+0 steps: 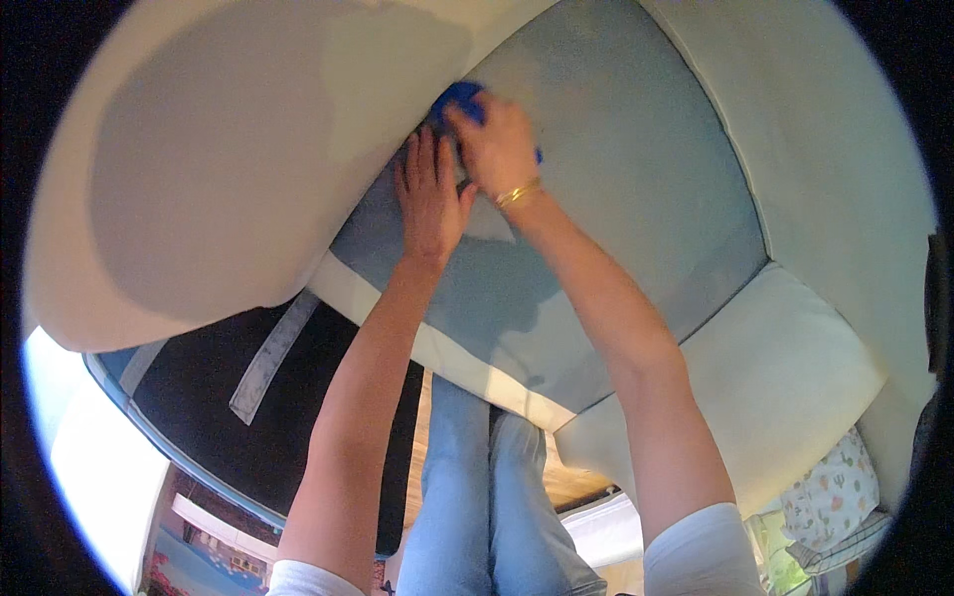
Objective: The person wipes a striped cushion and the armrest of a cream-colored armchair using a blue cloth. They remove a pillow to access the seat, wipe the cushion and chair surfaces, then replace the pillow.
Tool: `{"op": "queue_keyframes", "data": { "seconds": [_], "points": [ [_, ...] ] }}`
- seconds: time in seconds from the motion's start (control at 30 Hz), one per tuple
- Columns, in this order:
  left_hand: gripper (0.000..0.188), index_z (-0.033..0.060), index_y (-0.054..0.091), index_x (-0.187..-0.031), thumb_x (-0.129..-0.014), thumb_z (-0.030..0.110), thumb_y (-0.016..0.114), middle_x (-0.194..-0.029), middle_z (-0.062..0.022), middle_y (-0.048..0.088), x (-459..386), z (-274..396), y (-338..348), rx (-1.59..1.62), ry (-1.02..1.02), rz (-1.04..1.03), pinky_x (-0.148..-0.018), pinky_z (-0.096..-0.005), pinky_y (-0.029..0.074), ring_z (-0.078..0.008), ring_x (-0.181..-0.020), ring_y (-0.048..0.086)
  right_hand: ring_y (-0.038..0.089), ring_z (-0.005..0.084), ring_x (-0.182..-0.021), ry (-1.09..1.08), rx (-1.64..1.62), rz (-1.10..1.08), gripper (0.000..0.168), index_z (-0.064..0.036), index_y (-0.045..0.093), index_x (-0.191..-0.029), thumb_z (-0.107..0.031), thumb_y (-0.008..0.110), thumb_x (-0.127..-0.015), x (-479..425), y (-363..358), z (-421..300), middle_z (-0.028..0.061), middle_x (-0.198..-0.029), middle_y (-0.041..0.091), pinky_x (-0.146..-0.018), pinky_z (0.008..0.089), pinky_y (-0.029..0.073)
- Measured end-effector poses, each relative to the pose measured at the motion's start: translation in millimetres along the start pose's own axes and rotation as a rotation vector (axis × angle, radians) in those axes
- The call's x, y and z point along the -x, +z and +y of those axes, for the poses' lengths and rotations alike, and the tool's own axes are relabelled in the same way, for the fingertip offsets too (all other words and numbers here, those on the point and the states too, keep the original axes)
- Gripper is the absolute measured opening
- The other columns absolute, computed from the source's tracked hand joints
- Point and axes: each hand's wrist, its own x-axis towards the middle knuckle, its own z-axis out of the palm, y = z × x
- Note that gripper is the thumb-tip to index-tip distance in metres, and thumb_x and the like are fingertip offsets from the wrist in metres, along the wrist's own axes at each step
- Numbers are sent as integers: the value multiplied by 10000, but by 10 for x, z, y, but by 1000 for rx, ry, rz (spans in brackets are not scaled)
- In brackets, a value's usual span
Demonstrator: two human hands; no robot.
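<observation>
My right hand [498,145], wearing a gold-coloured bracelet [518,194], holds a blue object [458,100] against a grey fabric panel [611,149]. Blur and my fingers hide most of that object, so I cannot tell if it is a cloth or a brush. Just left of it, my left hand [432,197] lies on the panel with fingers extended, holding nothing that I can see. Both hands are beside the seam where the panel meets a large cream upholstered cushion [201,171]. The panel has a cream front border [455,354].
Cream upholstery [820,149] rises along the right, above a cream padded section [775,357]. At lower left is a black surface [320,402] with a pale strip [276,357]. A patterned pillow [838,492] rests at lower right. Wooden floor [574,477] shows around my jeans-clad legs.
</observation>
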Motion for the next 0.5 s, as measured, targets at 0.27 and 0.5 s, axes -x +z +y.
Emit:
{"op": "queue_keyframes", "data": {
  "seconds": [0.27, 0.5],
  "points": [
    [791, 46, 283, -1353, -726, 306, 690, -1423, -189, 223, -102, -2, 2, -124, 140, -65, -1037, -544, 223, -323, -1326, 207, 512, 339, -978, 84, 416, 44, 356, -170, 618, -1078, -105, 583, -730, -621, -621, 1113, 145, -1128, 535, -821, 421, 433],
    [723, 47, 347, -1332, -748, 322, 673, -1421, -171, 223, -634, 399, 112, -39, 229, -101, -1046, -529, 226, -334, -1322, 207, 469, 378, -1045, 111, -2, 159, 520, -145, 538, -1173, -90, 637, -665, -600, -362, 646, 219, -1190, 472, -900, 446, 402]
  ]
}}
